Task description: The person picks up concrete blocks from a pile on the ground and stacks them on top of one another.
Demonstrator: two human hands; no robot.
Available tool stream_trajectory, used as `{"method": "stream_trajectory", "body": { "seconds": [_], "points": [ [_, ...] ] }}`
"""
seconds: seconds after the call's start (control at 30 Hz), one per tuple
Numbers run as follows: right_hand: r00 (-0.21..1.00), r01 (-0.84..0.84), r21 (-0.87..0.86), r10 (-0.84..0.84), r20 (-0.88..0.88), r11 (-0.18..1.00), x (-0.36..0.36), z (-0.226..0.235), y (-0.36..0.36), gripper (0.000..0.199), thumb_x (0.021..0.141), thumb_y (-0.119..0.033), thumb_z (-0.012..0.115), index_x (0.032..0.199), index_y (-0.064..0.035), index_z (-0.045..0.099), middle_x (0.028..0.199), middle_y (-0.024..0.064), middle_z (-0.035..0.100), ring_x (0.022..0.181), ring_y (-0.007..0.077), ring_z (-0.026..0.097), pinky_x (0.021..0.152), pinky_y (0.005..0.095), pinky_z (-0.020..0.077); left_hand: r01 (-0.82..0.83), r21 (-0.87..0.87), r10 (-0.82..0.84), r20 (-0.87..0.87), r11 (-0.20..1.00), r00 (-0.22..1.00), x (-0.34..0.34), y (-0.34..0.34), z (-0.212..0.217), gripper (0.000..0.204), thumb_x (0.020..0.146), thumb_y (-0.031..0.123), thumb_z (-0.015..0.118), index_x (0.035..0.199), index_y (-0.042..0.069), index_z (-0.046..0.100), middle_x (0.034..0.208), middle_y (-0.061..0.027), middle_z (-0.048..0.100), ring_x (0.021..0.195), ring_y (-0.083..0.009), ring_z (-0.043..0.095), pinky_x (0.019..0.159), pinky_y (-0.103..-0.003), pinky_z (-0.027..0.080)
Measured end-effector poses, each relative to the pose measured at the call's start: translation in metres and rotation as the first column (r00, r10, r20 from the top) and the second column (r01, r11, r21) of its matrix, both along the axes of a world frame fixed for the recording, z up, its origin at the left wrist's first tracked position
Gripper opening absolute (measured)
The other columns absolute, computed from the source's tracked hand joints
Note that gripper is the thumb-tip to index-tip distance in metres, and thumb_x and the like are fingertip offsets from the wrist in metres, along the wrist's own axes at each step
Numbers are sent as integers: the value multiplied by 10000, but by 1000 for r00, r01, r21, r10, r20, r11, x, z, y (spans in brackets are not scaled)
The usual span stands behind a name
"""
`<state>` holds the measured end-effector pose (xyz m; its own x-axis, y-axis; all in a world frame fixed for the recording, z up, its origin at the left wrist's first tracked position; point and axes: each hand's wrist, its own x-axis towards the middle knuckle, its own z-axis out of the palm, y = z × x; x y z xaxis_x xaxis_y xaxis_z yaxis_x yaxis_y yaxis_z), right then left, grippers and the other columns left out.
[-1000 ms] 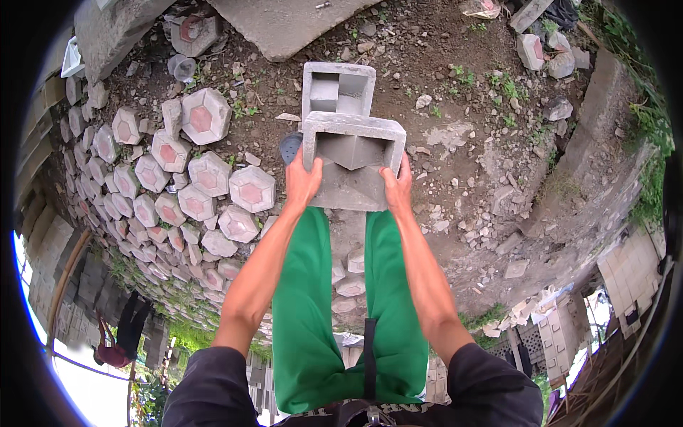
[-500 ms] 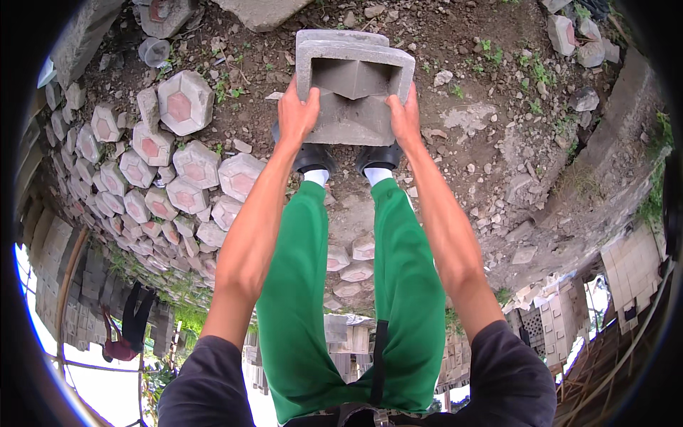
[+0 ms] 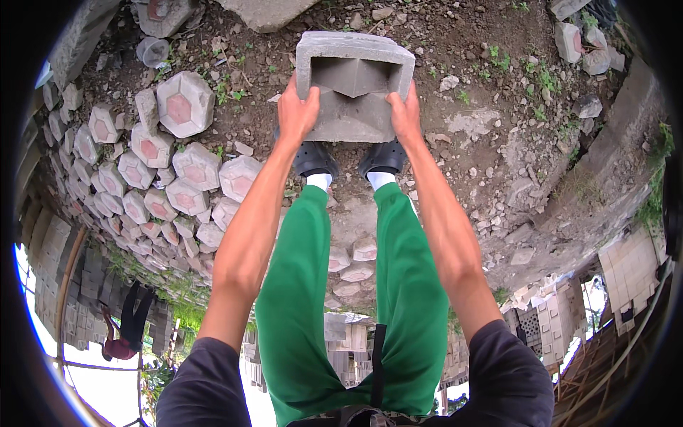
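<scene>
A grey concrete block (image 3: 353, 127) with a hollow front and a wedge-shaped ridge inside is held up above my dark clogs. My left hand (image 3: 295, 112) is closed round its left side, thumb on the front edge. On the opposite side my right hand (image 3: 405, 117) grips the block the same way, its thumb by the opening. Most of my fingers are hidden behind the block's sides. Both arms are stretched out straight, and the block looks roughly level between them.
Many hexagonal pavers (image 3: 184, 104) with reddish centres lie on the left. A clear plastic cup (image 3: 153, 52) and a flat slab (image 3: 267, 11) are farther off. Rubble and weeds cover the soil at right, beside a concrete ledge (image 3: 619, 128). Another person (image 3: 128, 327) is at lower left.
The grey edge that showed behind the block's top is now out of sight. My hands keep the same grip on the block, and my clogs show a little more below it.
</scene>
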<state>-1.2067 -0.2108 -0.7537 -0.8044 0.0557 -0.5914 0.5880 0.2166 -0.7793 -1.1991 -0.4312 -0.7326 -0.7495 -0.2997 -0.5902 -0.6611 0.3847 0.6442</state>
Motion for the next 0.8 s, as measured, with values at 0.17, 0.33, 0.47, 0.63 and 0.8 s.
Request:
{"method": "stream_trajectory", "body": {
  "seconds": [0.17, 0.33, 0.47, 0.63, 0.8],
  "points": [
    [999, 33, -10, -33, 8, 999, 1, 4, -2, 621, 787, -116, 520, 1382, -2, 384, 1188, 156, 577, 1073, 233, 562, 949, 342, 424, -16, -9, 16, -30, 1000, 999, -2, 2, 4, 508, 816, 185, 540, 1303, 41, 530, 979, -231, 684, 851, -322, 689, 789, -394, 516],
    [999, 39, -1, -39, 22, 999, -5, 4, -4, 636, 793, -128, 522, 1398, -10, 365, 1189, 160, 579, 1074, 239, 567, 955, 342, 423, 18, -6, -18, -38, 1000, 999, -12, 0, 8, 514, 815, 183, 542, 1308, 36, 527, 987, -218, 688, 867, -306, 689, 813, -390, 510],
    [999, 32, 21, -32, 11, 999, -1, 0, -2, 657, 791, -145, 526, 1412, -26, 349, 1215, 178, 570, 1116, 265, 562, 980, 352, 412, 2, -11, -2, -33, 1000, 999, -7, 1, 4, 517, 813, 187, 552, 1300, 15, 526, 1030, -213, 681, 926, -308, 676, 855, -392, 497],
    [999, -3, 41, 1, 32, 999, -5, -3, 0, 678, 787, -163, 527, 1424, -35, 332, 1272, 200, 541, 1179, 292, 536, 1014, 371, 391, -30, 53, 31, -5, 998, 1000, -4, -5, -4, 570, 807, 200, 568, 1330, -5, 466, 1141, -221, 630, 1043, -306, 627, 921, -387, 461],
    [997, 10, 22, -12, 71, 1000, -2, -3, -2, 695, 785, -174, 533, 1432, -35, 320, 1305, 211, 523, 1209, 314, 520, 1023, 384, 385, -110, 245, 112, 9, 963, 994, -4, -11, -8, 697, 800, 210, 577, 1405, -3, 302, 1233, -200, 539, 1108, -281, 547, 973, -375, 411]
  ]
}}
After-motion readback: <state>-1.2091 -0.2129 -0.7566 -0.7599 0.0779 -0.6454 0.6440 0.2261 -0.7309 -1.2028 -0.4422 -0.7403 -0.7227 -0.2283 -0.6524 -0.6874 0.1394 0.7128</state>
